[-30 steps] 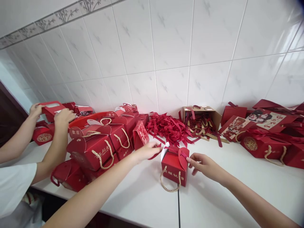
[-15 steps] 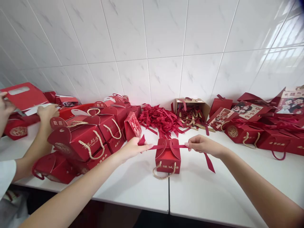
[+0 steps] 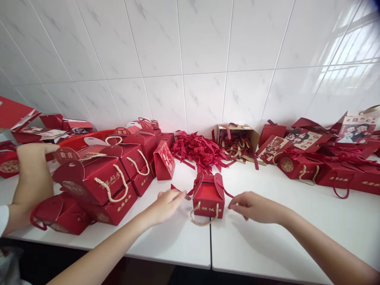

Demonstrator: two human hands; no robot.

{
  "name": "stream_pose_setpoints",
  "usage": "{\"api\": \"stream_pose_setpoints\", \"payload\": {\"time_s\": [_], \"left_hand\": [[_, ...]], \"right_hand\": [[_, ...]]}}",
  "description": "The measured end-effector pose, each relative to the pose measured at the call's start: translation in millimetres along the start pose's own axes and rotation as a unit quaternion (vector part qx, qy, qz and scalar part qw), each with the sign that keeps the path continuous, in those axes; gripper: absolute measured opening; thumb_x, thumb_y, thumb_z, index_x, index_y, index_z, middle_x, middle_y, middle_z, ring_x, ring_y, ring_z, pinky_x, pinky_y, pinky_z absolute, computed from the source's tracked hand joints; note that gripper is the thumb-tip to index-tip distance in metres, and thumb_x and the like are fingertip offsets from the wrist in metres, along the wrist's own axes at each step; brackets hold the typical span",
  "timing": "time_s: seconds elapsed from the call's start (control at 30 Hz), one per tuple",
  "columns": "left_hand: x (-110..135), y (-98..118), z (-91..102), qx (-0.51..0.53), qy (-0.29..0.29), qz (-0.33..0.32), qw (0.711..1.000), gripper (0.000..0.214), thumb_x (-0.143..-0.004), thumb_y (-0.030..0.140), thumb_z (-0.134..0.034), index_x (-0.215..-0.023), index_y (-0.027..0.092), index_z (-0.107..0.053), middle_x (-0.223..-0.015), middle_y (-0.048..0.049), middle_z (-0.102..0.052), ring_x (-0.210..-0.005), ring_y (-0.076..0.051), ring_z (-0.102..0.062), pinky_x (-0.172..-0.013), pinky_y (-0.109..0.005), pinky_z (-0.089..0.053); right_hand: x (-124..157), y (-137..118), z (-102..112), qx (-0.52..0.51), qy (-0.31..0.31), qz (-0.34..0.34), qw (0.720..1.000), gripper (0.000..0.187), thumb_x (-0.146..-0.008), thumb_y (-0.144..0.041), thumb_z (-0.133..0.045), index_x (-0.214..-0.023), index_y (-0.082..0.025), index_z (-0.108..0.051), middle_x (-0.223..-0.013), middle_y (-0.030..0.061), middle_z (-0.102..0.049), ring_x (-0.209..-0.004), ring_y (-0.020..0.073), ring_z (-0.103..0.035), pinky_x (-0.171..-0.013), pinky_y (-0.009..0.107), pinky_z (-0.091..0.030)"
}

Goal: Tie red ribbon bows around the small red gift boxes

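A small red gift box [image 3: 208, 198] stands upright on the white table, its scalloped flaps folded together and a cream rope handle [image 3: 201, 224] hanging at its front. A dark red ribbon [image 3: 210, 180] runs through the slots near its top and comes out on both sides. To the left of the box, my left hand [image 3: 168, 205] has its fingers closed around one ribbon end, whose tip pokes out above them. On the other side, my right hand [image 3: 252, 206] is curled at the ribbon's other end; that tail is hidden behind the fingers.
Stacked red boxes [image 3: 97, 178] stand on the left, next to a co-worker's arm [image 3: 32, 174]. Behind lie a pile of red ribbons [image 3: 198, 152] and an open carton [image 3: 252, 136] of ribbon pieces. More boxes [image 3: 341, 174] line the right. A seam [image 3: 211, 245] divides the tables.
Both hands have come lower and nearer the front, beside the box; the ribbon, level and taut before, now slopes down on each side. The co-worker's red piece has shifted left.
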State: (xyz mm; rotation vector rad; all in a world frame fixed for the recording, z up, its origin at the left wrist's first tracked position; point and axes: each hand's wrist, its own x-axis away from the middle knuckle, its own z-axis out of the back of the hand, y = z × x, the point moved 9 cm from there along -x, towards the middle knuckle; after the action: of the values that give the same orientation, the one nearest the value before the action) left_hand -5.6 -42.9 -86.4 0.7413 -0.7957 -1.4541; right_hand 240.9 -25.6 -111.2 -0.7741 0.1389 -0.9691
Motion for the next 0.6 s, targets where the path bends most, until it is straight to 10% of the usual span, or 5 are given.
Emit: {"api": "stream_pose_setpoints", "payload": {"time_s": [0.13,0.27,0.5,0.6], "left_hand": [[-1,-6,-29.7,0.108,-0.046,0.032,0.993,0.029,-0.075,0.052,-0.063,-0.067,0.024,-0.066,-0.055,0.0016,-0.056,-0.060,-0.019,-0.052,-0.067,-0.029,-0.039],[-21,-12,-35.0,0.267,-0.012,0.064,0.961,0.034,-0.077,0.053,-0.060,-0.086,0.020,-0.064,-0.069,-0.0013,-0.060,-0.059,-0.016,-0.054,-0.055,-0.025,-0.040],[-44,-6,-11.6,0.503,0.074,0.078,0.858,0.019,-0.089,0.033,-0.050,-0.097,0.019,-0.060,-0.086,-0.0047,-0.063,-0.066,-0.011,-0.061,-0.061,-0.022,-0.048],[-46,0,3.8,0.535,0.110,0.052,0.836,0.020,-0.091,0.027,-0.047,-0.097,0.019,-0.064,-0.091,-0.0038,-0.064,-0.065,-0.008,-0.059,-0.059,-0.019,-0.047]], "right_hand": [[-7,1,-11,0.009,0.071,-0.011,0.997,0.046,-0.089,-0.050,-0.043,-0.122,-0.023,-0.059,-0.083,0.0078,-0.067,-0.074,0.0226,-0.060,-0.069,0.035,-0.043],[-14,12,-9,-0.208,0.161,-0.004,0.965,0.059,-0.087,-0.064,-0.039,-0.130,-0.025,-0.048,-0.074,0.0013,-0.059,-0.063,0.0167,-0.054,-0.062,0.030,-0.044],[-11,21,3,-0.645,0.260,0.000,0.718,0.045,-0.071,-0.054,-0.071,-0.108,-0.029,-0.066,-0.087,-0.0011,-0.060,-0.068,0.0098,-0.055,-0.058,0.021,-0.045],[-3,16,23,-0.669,0.315,0.027,0.673,0.034,-0.064,-0.043,-0.081,-0.090,-0.023,-0.073,-0.080,-0.0013,-0.062,-0.073,0.0096,-0.057,-0.061,0.018,-0.046]]}}
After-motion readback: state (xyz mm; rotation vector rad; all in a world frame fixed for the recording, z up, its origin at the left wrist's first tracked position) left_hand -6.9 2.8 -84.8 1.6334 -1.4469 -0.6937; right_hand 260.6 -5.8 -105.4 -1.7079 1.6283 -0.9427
